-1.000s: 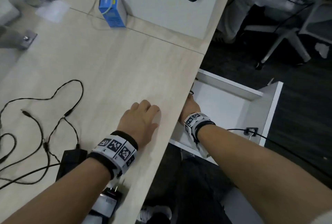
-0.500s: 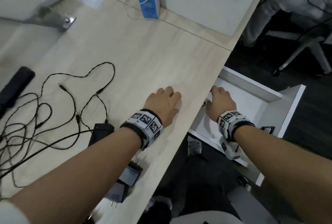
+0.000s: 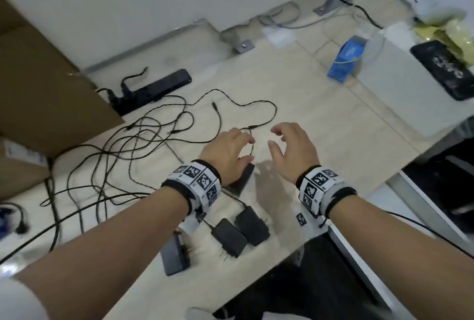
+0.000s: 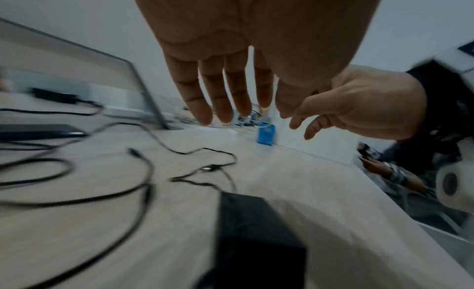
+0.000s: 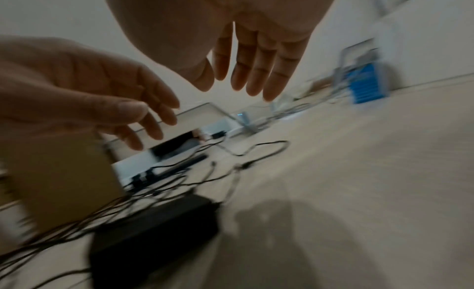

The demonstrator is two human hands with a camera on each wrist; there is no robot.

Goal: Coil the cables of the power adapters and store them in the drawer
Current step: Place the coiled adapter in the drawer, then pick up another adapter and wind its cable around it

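I see cables point(image 3: 143, 145) uncoiled across desk point(image 3: 320, 125); four adapters point(image 3: 250, 225), maybe, unstored; both hands' fingers point(image 4: 218, 94) loose, empty.

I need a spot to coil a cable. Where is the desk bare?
Bare wood lies right of the right hand, between the blue box and the desk's near edge. It is crowded left of the left hand, where loose cables sprawl, and near the front edge, where adapters lie.
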